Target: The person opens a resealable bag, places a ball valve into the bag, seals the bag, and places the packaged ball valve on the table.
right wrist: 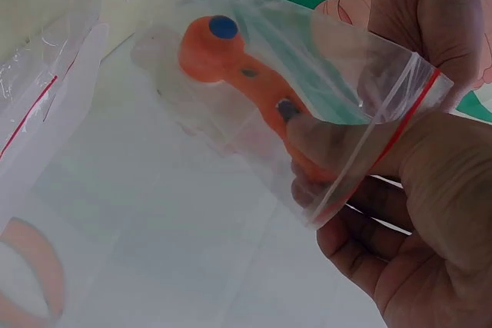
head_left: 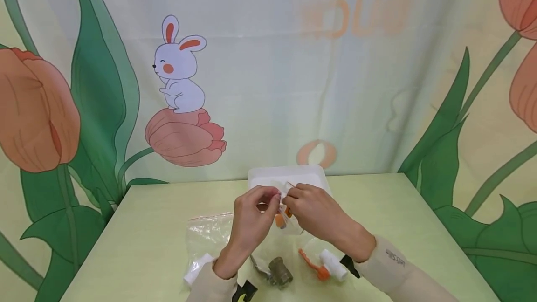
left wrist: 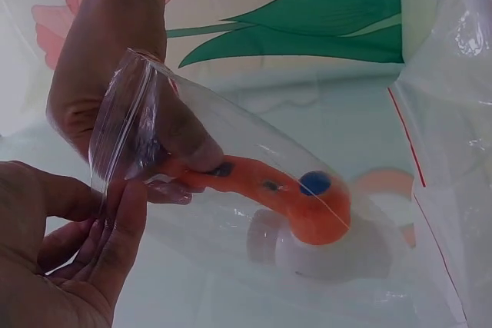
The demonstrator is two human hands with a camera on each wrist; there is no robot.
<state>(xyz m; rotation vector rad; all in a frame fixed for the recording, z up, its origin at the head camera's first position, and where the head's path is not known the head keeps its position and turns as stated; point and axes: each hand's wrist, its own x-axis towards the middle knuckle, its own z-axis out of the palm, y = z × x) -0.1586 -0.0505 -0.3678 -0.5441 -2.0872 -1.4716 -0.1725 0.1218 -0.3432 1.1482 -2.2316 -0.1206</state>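
Note:
Up in front of the white tray, both hands work on a clear zip bag with a white plastic ball valve inside. The valve's orange handle has a blue round cap at its pivot end. My right hand reaches into the bag's mouth and grips the handle's far end, thumb on top and fingers beneath. My left hand pinches the bag's edge at the mouth between thumb and fingers. In the head view the hands hide most of the valve; an orange part of it shows below them.
The white tray stands at the table's back edge. Nearer me lie a metal valve with a lever and another white valve with an orange handle. Left of them lies a larger clear bag, with a white piece at its near end.

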